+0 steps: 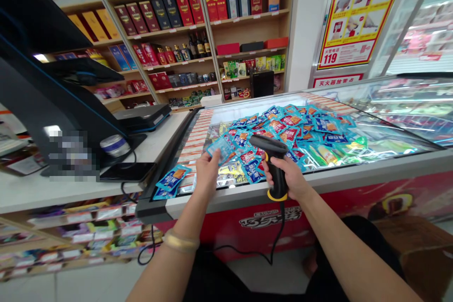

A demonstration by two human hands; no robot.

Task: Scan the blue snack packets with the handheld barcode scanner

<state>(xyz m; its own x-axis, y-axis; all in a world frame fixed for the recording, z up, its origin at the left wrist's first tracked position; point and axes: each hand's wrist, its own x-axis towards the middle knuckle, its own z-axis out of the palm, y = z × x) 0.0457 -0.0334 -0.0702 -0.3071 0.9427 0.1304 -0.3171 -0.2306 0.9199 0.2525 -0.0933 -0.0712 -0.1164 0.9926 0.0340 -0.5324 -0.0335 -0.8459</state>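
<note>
My right hand (288,174) is wrapped round the grip of a black and yellow barcode scanner (276,172), whose head points left. Between the fingers of my left hand (208,170) is a light-blue snack packet (222,148), its back face up. A large heap of blue and red snack packets (290,125) covers the middle of the glass freezer top (233,114), just beyond both hands. A few more packets (172,178) lie apart at the freezer's left corner.
On the left counter (152,144) stand a black checkout terminal (71,99), a roll of tape (115,145) and a dark phone-like slab (127,172). The scanner's cord (278,240) hangs before the freezer's red front. Shelves (170,33) of boxes and bottles rise behind. A cardboard box (414,240) sits lower right.
</note>
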